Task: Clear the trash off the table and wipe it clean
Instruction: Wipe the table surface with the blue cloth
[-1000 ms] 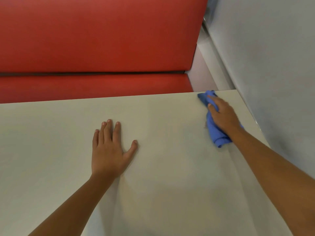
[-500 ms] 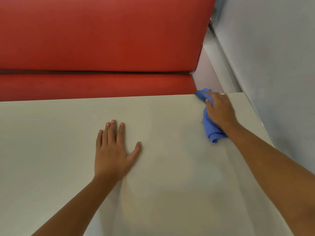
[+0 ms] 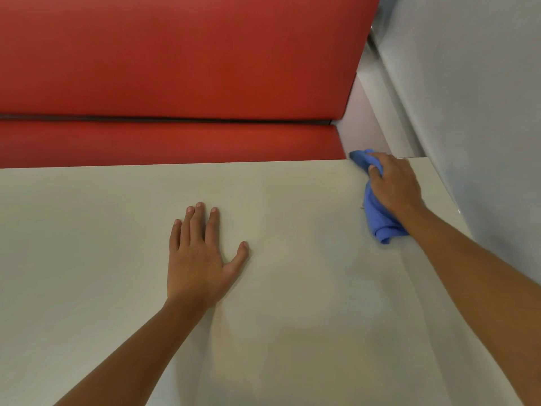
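Nothing to be thrown away showed on the part of the surface (image 3: 87,259) in view, so the clearing step looked done and the work seemed to be well into the wiping. The cloth (image 3: 377,218) lay at about 2 o'clock, at the far right corner of the surface, its front end poking just past the far edge. The right hand (image 3: 395,186) lay on top of it, its grip clamped on the cloth with the fingers curled over the bunched fabric and pressing it down. The left hand (image 3: 199,259) rested near the middle of the surface, its grip apart, fingers straight and palm flat, holding nothing and probably bracing the body. How much of the top had been wiped could not be told, since no wet streaks or marks showed; the stretch toward 9 o'clock and the near edge at 6 o'clock may yet have needed a pass. The surface was a smooth, flat, pale beige top with a straight far edge and a faint sheen. The cloth was soft, blue and crumpled into a long roll, thick at its near end. At 12 o'clock stood a red bench (image 3: 175,54) with smooth padded panels and a dark seam between back and seat. A plain grey wall (image 3: 483,112) ran along the 3 o'clock side.
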